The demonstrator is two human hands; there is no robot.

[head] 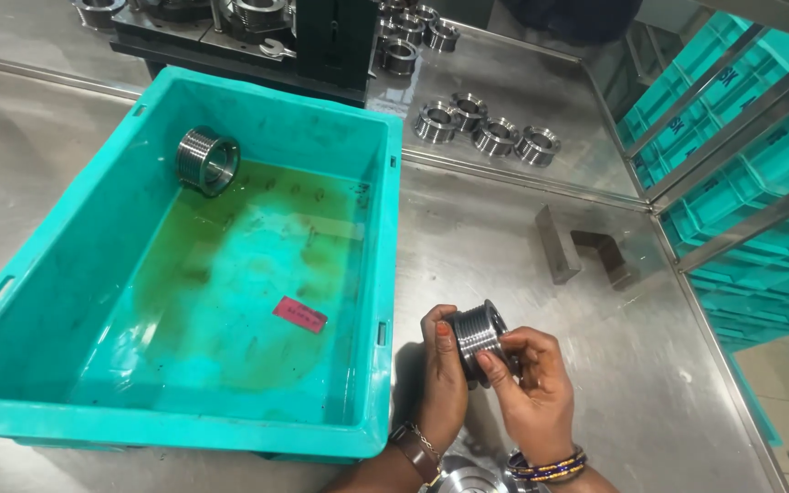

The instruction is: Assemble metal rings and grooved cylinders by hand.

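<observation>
- The person is standing at a steel bench (pixel 468 237) and holding a grooved metal pulley (pixel 479 330) in both hands, just above the bench top near its front edge.
- The left hand (pixel 440 374) is cupping the pulley from the left side; its fingers (pixel 440 321) are curling over the ribbed rim and pressing against it.
- The right hand (pixel 533 388) is gripping the same pulley from the right; its fingers (pixel 495 363) are pinching the ribbed outer face, thumb lying on top.
- The pulley is sitting tilted, its open bore facing up and away from the person.
- A teal plastic crate (pixel 385 301) is standing just to the left of the hands, holding a shallow pool of yellowish oil.
- A second pulley (pixel 206 161) is lying on its side in the crate's far corner, and a red tag (pixel 299 314) is lying flat on the crate floor.
- Four more pulleys (pixel 486 131) are sitting in a loose row at the far side of the bench, well apart from the hands.
- Two metal blocks (pixel 582 251) are lying on the bench to the right of the crate.
- Stacked teal crates (pixel 760 192) are standing behind a rail on the right.
</observation>
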